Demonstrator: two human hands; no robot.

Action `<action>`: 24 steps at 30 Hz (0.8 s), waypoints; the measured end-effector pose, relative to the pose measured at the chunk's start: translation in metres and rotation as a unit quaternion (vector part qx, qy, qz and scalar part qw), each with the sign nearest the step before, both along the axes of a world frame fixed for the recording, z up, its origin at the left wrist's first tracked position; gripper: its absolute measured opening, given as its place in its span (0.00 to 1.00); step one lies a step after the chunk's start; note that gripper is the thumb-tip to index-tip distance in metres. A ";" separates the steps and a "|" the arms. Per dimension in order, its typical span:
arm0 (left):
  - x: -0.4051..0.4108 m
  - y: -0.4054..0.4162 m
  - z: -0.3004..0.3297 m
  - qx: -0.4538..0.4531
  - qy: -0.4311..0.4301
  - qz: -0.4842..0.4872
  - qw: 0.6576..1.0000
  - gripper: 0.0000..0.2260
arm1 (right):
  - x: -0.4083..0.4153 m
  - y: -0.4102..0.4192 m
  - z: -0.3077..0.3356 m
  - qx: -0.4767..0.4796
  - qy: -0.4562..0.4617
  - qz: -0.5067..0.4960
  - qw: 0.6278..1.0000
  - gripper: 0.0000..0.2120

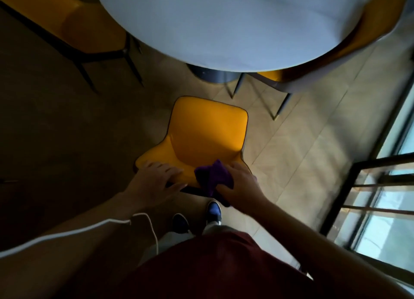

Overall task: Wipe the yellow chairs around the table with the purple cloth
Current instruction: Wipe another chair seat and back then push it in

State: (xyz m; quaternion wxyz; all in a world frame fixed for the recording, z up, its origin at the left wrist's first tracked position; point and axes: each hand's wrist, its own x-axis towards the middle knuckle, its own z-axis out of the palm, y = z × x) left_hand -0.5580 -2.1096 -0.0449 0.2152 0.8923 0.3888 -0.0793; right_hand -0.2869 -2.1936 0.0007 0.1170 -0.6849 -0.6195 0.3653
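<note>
crumpled purple cloth (212, 176), smooth yellow chair (206, 135)

A dining area, seemingly in a home or small eatery: a round white bench (224, 25) with a dark pedestal base (210, 74) is ringed by yellow upholstered chairs on slim dark metal legs, one (201, 132) pulled out onto pale herringbone wood flooring (302, 141). Tall dark-framed windows (385, 197) line the right side, admitting daylight while the left of the room lies in shadow.
</note>
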 end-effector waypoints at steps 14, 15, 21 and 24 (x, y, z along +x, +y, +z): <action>-0.010 -0.008 -0.007 0.120 -0.038 0.004 0.992 0.29 | -0.023 -0.030 -0.069 0.280 -0.110 -0.159 0.940 0.34; -0.009 -0.007 -0.010 0.116 -0.044 0.004 0.992 0.29 | -0.023 -0.030 -0.074 0.288 -0.128 -0.164 0.935 0.33; -0.012 0.006 -0.010 0.182 -0.064 -0.044 0.980 0.27 | -0.017 -0.014 -0.085 0.325 -0.141 -0.179 0.918 0.29; -0.009 0.030 -0.015 0.197 -0.069 -0.033 0.977 0.25 | -0.014 0.013 -0.091 0.332 -0.145 -0.188 0.913 0.28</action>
